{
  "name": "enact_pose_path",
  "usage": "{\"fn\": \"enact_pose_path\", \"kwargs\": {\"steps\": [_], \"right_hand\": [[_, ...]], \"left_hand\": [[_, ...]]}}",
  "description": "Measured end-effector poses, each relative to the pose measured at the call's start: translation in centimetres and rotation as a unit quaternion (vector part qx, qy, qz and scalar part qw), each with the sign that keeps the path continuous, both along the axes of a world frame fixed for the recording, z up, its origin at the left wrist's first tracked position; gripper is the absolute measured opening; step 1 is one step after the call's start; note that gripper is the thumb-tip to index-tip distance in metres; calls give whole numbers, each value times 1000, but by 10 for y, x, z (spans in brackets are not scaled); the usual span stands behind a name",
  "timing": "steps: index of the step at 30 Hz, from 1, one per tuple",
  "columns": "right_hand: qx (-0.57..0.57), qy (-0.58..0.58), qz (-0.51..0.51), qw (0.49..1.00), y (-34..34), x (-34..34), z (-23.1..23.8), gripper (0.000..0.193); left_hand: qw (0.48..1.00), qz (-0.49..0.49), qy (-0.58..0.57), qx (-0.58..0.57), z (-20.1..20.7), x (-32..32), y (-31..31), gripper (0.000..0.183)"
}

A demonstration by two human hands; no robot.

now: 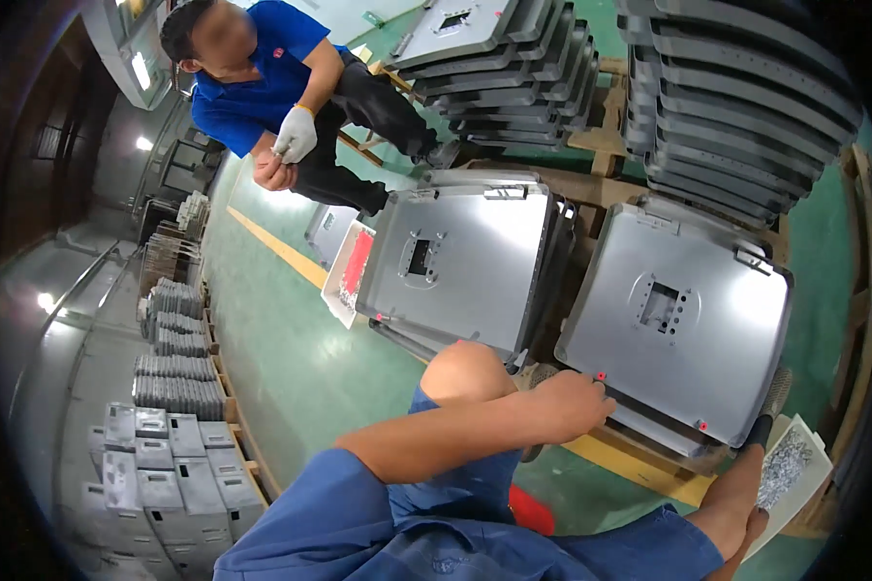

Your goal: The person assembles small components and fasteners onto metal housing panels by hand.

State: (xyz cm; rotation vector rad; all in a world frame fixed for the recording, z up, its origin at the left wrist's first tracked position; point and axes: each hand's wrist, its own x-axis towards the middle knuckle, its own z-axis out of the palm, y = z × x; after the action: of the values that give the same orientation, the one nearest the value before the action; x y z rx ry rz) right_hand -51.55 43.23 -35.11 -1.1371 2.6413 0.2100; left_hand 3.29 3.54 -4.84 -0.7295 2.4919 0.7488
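Observation:
My left hand (574, 405) reaches across to the near left corner of a grey sheet-metal panel (606, 324). Its fingers are curled together beside a small red piece (601, 376) on the panel's edge; what they pinch, if anything, is too small to make out. A second red piece (702, 425) sits at the near right corner. The panel has a square cutout with small holes around it. Beyond my right leg, my right hand (752, 535) is low beside a white bin (812, 447) of small metal parts, its fingers mostly hidden.
A similar panel (494, 257) lies to the left on another stack. Tall stacks of panels (736, 107) stand behind on wooden pallets. Across from me sits a co-worker (262, 77) in a blue shirt, one hand gloved. A white box (342, 308) holds red and metal pieces.

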Motion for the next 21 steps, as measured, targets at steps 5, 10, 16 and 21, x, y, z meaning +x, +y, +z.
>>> {"fn": "enact_pose_path", "kwargs": {"steps": [5,10,16,21], "right_hand": [[-84,-131,-161,975,-28,17,14,37],[-419,-442,-428,668,-7,-4,97,39],[-361,-67,104,924,-204,228,257,34],[-442,-199,233,843,-293,428,353,24]], "left_hand": [[1000,-5,-17,-18,16,10,2,24],[994,-12,100,43,25,-8,3,22],[455,517,329,646,14,-33,42,36],[254,606,379,652,36,-29,80,50]]}}
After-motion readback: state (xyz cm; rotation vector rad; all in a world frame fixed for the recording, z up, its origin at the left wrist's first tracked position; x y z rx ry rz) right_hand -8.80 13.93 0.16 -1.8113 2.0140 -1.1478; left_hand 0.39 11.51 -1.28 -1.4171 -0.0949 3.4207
